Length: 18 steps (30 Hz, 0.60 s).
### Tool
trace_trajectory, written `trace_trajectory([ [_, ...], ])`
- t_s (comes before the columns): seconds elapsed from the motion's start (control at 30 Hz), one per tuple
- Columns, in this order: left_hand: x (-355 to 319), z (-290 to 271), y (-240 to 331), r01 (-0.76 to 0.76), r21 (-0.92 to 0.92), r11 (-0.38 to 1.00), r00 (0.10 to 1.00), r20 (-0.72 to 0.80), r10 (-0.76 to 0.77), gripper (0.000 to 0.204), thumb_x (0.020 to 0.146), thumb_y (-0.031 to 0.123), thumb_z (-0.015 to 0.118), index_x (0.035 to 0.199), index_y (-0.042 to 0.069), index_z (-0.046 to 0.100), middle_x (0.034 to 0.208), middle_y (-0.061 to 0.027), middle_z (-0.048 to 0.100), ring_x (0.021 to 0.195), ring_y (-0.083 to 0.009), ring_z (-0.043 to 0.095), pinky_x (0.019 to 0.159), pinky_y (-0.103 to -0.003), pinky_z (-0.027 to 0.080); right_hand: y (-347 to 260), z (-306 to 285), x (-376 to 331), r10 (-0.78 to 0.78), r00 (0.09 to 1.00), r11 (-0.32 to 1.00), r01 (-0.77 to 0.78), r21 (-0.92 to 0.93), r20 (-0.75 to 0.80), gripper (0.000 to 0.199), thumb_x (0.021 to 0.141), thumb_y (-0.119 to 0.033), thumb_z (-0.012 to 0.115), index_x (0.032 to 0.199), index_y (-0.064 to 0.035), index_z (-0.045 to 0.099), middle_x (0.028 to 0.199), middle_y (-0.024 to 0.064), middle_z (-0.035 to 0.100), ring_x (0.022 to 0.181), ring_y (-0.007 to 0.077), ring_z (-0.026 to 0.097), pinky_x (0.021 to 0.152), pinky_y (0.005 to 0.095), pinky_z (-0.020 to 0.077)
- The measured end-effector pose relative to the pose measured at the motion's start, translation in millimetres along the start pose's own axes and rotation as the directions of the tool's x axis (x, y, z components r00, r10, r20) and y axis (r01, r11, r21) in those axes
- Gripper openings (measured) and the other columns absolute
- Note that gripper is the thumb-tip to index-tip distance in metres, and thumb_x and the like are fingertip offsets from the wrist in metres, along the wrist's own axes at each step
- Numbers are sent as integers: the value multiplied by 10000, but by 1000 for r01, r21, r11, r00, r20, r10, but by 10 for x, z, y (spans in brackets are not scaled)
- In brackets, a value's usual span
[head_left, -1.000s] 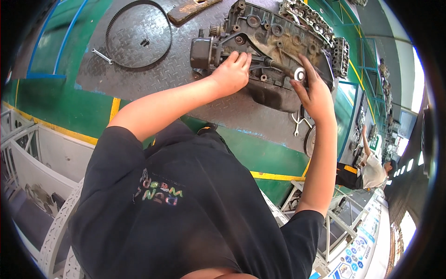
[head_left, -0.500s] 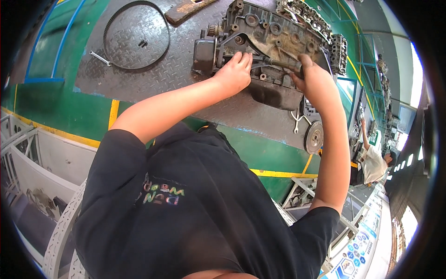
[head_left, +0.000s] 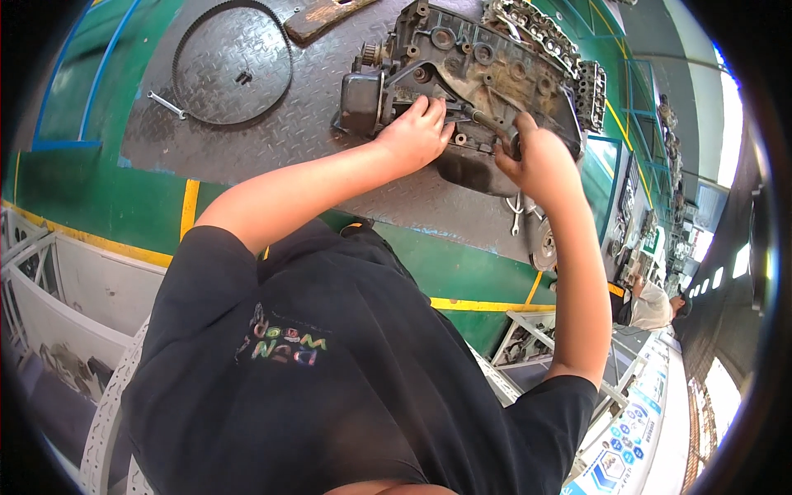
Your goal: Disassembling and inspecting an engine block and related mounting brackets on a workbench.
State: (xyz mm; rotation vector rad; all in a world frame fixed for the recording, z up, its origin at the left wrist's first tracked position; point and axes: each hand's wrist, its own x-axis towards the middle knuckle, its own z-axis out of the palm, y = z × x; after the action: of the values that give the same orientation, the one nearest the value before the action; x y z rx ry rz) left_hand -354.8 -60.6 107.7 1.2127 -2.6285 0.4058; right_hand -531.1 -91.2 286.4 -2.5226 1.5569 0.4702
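1. Fingers on the right hand [head_left: 540,161] were spread out a second ago in the head view, but now they have curled round the end of a long tool [head_left: 487,121]. The other person [head_left: 652,305], far off on the right, has bent down lower.
2. That right grip is wrapped tight on the tool's handle. The tool lies slanting over the side of a big, dirty engine block [head_left: 487,78].
3. The left hand [head_left: 417,140] is on the engine block, near the other end of the tool, with its fingers bent down. I cannot tell if its grip is squeezing anything.
4. The engine block sits on a bumpy dark metal bench [head_left: 315,78].
5. On the left lies a big loop of black belt [head_left: 176,66] with small dark bits [head_left: 244,77] inside it. A silver spanner [head_left: 167,105] is just beside the belt.
6. A worn wooden board [head_left: 326,18] lies between the belt and the engine block, farther back.
7. More silver spanners [head_left: 516,218] and a round metal disc [head_left: 543,247] are near the right arm.
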Motion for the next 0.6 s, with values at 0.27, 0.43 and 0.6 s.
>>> trace_trajectory([
  [0.27,-6,-18,-23,-11,-6,1000,1000,25,11,499,906,228,514,1377,69,561,1378,-260,529,1230,-324,517,1043,-451,357,-48,-45,33,358,924,881,-285,378,-138,351,785,-257,714,879,61,600,769,232,672,741,362,690,688,421,537],
  [0.43,-15,-10,-36,-41,10,999,999,22,40,494,910,231,511,1370,60,567,1383,-253,530,1240,-334,511,1024,-454,370,-24,-148,101,250,968,930,-237,280,-9,311,797,-237,728,905,39,635,734,192,669,647,318,654,609,406,507],
  [0.6,-27,26,-26,-5,-23,1000,1000,-22,5,485,906,238,513,1352,60,584,1366,-246,546,1243,-336,506,1017,-464,370,-22,-176,142,396,914,810,-395,434,94,247,781,-193,700,921,2,639,668,133,667,540,254,663,526,382,511],
])
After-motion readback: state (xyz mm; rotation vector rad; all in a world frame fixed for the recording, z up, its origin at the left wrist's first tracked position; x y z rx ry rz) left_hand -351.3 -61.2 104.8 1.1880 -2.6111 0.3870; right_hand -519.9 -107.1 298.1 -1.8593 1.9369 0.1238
